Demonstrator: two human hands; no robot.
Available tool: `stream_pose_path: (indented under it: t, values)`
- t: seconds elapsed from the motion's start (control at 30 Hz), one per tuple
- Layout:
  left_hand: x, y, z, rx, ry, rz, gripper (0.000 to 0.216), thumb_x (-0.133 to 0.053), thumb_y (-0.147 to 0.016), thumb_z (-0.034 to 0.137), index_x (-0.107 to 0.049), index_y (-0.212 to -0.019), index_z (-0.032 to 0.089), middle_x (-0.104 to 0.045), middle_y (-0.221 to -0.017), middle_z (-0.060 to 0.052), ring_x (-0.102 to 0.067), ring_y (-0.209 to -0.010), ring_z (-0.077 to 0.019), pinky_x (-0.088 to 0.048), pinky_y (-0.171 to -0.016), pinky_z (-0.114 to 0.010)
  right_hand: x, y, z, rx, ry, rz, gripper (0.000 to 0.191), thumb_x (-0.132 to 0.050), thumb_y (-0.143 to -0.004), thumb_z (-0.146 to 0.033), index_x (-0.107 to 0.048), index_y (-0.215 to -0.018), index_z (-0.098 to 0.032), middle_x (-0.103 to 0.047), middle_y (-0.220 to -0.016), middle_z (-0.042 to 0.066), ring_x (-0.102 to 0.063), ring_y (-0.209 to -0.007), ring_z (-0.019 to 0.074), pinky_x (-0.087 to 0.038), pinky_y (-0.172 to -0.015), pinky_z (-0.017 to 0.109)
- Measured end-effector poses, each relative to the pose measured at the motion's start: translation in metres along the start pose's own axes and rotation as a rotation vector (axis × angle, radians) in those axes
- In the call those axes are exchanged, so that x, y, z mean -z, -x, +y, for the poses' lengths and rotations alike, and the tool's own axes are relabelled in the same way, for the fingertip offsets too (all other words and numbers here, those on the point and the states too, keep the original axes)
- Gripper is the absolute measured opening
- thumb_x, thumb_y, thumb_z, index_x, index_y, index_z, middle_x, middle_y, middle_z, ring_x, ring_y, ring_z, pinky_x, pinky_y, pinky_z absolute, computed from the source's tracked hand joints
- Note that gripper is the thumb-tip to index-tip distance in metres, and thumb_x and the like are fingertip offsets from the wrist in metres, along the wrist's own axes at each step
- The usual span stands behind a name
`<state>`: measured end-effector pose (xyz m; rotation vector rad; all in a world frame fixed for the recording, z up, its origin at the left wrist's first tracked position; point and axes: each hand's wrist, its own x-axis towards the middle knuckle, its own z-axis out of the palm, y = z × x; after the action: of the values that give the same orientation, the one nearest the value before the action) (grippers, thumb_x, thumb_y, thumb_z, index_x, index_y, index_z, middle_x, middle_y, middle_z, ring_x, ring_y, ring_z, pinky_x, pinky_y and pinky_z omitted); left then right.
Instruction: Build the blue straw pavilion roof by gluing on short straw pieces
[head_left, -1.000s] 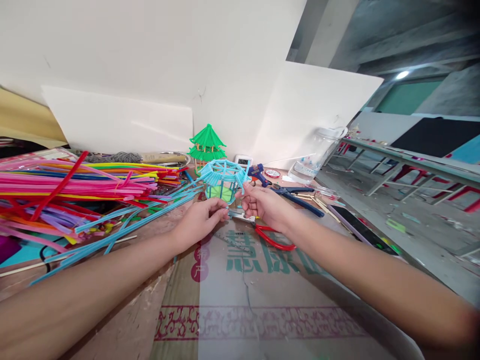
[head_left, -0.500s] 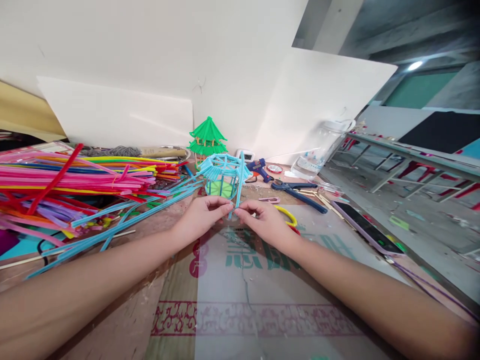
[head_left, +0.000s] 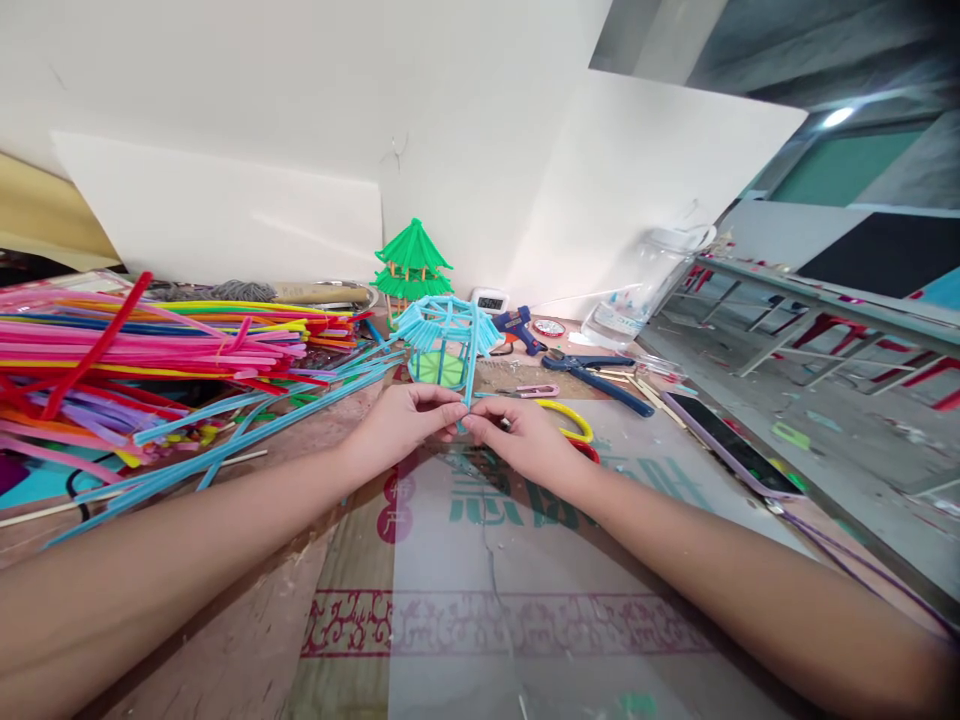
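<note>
My left hand [head_left: 401,425] and my right hand [head_left: 517,440] meet fingertip to fingertip over the table and pinch the lower end of a short light blue straw [head_left: 470,375] that stands almost upright. Just behind them stands a small pavilion model of light blue straws [head_left: 444,340] with a green disc inside. A green straw pavilion [head_left: 412,262] stands further back by the white wall.
A big heap of coloured straws [head_left: 150,350] fills the left. Behind my right hand lie yellow- and red-handled scissors [head_left: 571,425], small pink snips [head_left: 536,391], blue pliers [head_left: 600,375], a glue gun [head_left: 519,328], a plastic bottle [head_left: 637,295] and a phone [head_left: 731,445]. Printed cardboard [head_left: 487,620] covers the table.
My right hand has come down from the blue pavilion's roof with the short straw, and both hands now pinch it together. The view has shifted slightly.
</note>
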<state>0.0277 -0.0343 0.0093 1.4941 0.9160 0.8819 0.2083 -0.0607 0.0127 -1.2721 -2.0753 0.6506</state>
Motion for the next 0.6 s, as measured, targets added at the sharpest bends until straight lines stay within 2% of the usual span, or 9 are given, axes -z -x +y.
stream_pose_path:
  t: [0.2,0.3,0.6]
  values:
    - [0.0009,0.0004,0.0013,-0.037,-0.094,0.002,0.026,-0.068,-0.074,0.04,-0.069,-0.076,0.014,-0.063,-0.066,0.0,-0.051,-0.057,-0.0099,-0.04,-0.056,-0.023,0.0021,0.0004,-0.0024,-0.011,-0.03,-0.01,0.03,-0.049,-0.09,-0.036,-0.059,-0.069,-0.018,-0.057,-0.063,0.0,-0.05,-0.06,0.0129,-0.036,-0.056,0.025]
    - [0.0019,0.0007,0.0012,-0.056,-0.139,0.016,0.029,-0.067,-0.074,0.043,-0.07,-0.077,0.014,-0.061,-0.065,0.001,-0.049,-0.057,-0.0101,-0.036,-0.055,-0.023,0.0021,0.0002,-0.0021,-0.026,-0.075,0.008,0.024,-0.053,-0.087,-0.035,-0.061,-0.072,-0.018,-0.059,-0.065,0.0,-0.051,-0.06,0.0129,-0.038,-0.057,0.025]
    - [0.0019,0.0005,0.0012,-0.043,-0.074,0.008,0.028,-0.069,-0.073,0.042,-0.069,-0.075,0.014,-0.062,-0.066,0.001,-0.048,-0.057,-0.0091,-0.038,-0.058,-0.023,0.0022,-0.0007,-0.0003,-0.066,-0.144,-0.004,0.021,-0.056,-0.084,-0.035,-0.062,-0.073,-0.018,-0.059,-0.066,-0.001,-0.051,-0.06,0.0121,-0.039,-0.058,0.024]
